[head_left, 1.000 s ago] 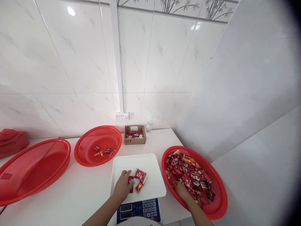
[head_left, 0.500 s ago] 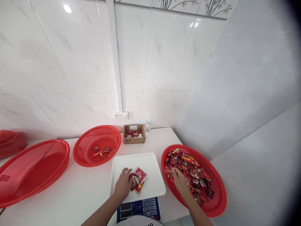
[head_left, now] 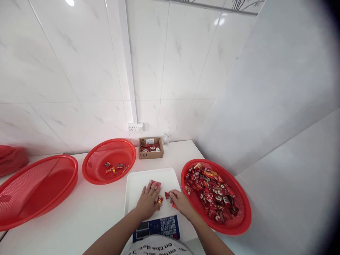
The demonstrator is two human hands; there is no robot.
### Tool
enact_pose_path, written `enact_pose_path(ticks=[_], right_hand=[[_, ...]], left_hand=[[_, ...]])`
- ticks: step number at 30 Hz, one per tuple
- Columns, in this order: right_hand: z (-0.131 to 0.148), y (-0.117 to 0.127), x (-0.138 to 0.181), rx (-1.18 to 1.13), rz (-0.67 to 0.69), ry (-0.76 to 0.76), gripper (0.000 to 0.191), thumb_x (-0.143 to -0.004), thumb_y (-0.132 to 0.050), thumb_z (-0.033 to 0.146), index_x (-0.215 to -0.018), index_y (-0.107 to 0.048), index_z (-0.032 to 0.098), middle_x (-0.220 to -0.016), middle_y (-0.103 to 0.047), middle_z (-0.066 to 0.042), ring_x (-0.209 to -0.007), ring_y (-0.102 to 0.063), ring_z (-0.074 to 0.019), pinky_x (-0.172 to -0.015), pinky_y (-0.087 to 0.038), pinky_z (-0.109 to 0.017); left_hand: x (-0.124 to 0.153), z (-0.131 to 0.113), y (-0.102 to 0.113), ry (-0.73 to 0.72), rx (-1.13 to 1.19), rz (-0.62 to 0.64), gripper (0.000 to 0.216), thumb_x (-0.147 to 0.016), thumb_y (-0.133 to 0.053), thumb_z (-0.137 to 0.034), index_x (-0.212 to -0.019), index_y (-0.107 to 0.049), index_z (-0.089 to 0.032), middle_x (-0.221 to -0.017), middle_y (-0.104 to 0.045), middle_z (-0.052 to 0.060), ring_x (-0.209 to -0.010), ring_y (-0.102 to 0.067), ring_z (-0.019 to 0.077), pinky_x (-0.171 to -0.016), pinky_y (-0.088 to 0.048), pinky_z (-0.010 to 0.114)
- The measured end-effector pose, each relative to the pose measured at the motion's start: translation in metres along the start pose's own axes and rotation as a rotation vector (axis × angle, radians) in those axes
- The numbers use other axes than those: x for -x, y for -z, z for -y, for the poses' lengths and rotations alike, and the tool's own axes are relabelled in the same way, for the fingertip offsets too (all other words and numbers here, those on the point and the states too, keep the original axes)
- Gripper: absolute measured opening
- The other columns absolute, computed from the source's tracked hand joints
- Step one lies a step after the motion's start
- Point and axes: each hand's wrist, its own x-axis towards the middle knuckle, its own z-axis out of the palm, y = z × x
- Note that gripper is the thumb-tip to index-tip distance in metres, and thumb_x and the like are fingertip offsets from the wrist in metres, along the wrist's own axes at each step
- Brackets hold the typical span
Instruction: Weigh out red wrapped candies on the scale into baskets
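Observation:
On the white scale tray (head_left: 135,180) my left hand (head_left: 148,202) lies with its fingers spread over some wrapped sweets. A red packet (head_left: 156,184) pokes out past its fingertips, and a red-and-yellow packet (head_left: 160,199) shows beside them. What else lies under the palm is hidden. My right hand (head_left: 182,203) is over the tray's right side, its fingers pinched on a red candy packet (head_left: 168,195). Another bit of red wrapper shows below those fingers. To the right, a red basket (head_left: 245,216) holds a heap of wrapped sweets (head_left: 212,193).
The scale's blue keypad panel (head_left: 156,227) faces me. A red basket (head_left: 97,150) with several sweets stands back left, another red basket (head_left: 53,191) farther left. Behind the tray is a cardboard box (head_left: 151,154) of packets near clear plastic (head_left: 166,138). A red bag (head_left: 12,159) lies far left.
My right hand has moved left from the right basket to the tray, carrying a red candy packet. My left hand has shifted slightly right and flattened over the sweets there.

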Motion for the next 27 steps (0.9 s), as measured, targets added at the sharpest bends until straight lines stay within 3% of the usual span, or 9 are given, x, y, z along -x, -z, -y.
enact_pose_path(ticks=[4,9,14,24,27], right_hand=[[0.006,0.008,0.0,-0.017,-0.057,-0.01,0.03,-0.08,-0.041,0.038,-0.085,-0.06,0.016,-0.065,-0.06,-0.001,-0.062,-0.055,-0.0142,-0.061,-0.041,-0.026],[0.009,0.006,0.002,-0.07,-0.036,-0.069,0.031,-0.08,-0.042,0.039,-0.088,-0.061,0.016,-0.065,-0.061,-0.001,-0.062,-0.055,-0.0136,-0.058,-0.041,-0.025],[0.008,0.001,0.004,-0.09,-0.025,-0.094,0.031,-0.079,-0.044,0.04,-0.09,-0.061,0.016,-0.067,-0.062,-0.001,-0.062,-0.055,-0.0133,-0.059,-0.042,-0.025],[0.007,-0.008,0.002,-0.079,0.047,0.02,0.037,-0.078,-0.049,0.036,-0.112,-0.058,0.022,-0.084,-0.064,-0.001,-0.064,-0.055,-0.0107,-0.059,-0.045,-0.024],[0.004,-0.009,0.002,-0.031,0.037,0.03,0.035,-0.078,-0.05,0.034,-0.11,-0.06,0.022,-0.083,-0.064,-0.001,-0.063,-0.055,-0.0101,-0.061,-0.046,-0.025]], left_hand=[[0.0,0.007,0.004,0.086,0.046,-0.046,0.07,-0.082,-0.049,-0.04,-0.142,-0.023,-0.017,-0.151,-0.014,0.011,-0.139,-0.007,0.0283,-0.11,-0.014,0.049],[0.002,0.018,0.006,0.164,0.094,-0.095,0.055,-0.086,-0.042,-0.031,-0.139,-0.032,-0.018,-0.149,-0.026,0.008,-0.137,-0.014,0.0286,-0.109,-0.016,0.048],[0.002,0.021,0.009,0.172,0.105,-0.125,0.052,-0.083,-0.046,-0.026,-0.134,-0.038,-0.02,-0.144,-0.035,0.008,-0.136,-0.019,0.0289,-0.108,-0.019,0.048],[0.005,0.02,0.004,0.125,0.039,-0.179,0.049,-0.083,-0.047,-0.026,-0.131,-0.042,-0.018,-0.144,-0.034,0.008,-0.135,-0.021,0.029,-0.107,-0.024,0.046],[0.007,0.021,0.002,0.093,-0.05,-0.19,0.05,-0.084,-0.046,-0.028,-0.133,-0.04,-0.02,-0.145,-0.034,0.007,-0.135,-0.021,0.0284,-0.106,-0.024,0.048]])
